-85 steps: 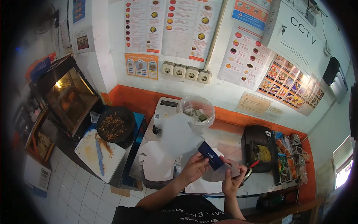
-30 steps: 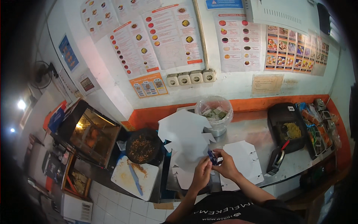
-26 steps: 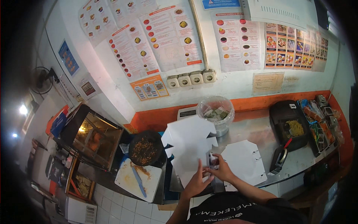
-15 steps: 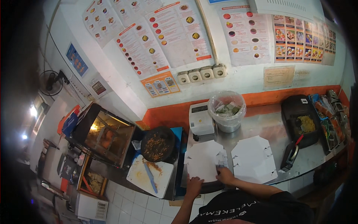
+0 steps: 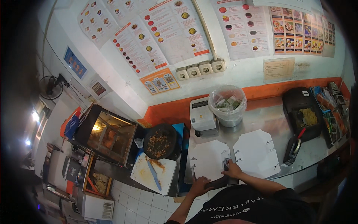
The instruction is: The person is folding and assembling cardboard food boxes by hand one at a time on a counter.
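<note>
A white cardboard box blank (image 5: 210,158) lies on the steel counter in front of me, with small cut tabs on its left and right sides. At its near edge my left hand (image 5: 201,185) is closed, fingers bent over the cardboard. My right hand (image 5: 233,170) pinches the blank's right side near the front corner, where a flap stands partly raised. Beside it, to the right, a second flat white box blank (image 5: 256,152) is untouched by either hand. The undersides of both hands' grips are hidden.
Behind are a label printer (image 5: 203,116) and a lined bucket (image 5: 228,120) of small packets. Rightward are a tape dispenser (image 5: 293,150) and a black case (image 5: 294,106). At left, a cutting board (image 5: 143,173) holds a blue knife (image 5: 153,175), near a dark mortar (image 5: 160,142) and lit display case (image 5: 112,134).
The near edge of the left blank has turned slightly, and its front and right side are folded more. My left hand has shifted right along the edge; my right hand has moved slightly away from me.
</note>
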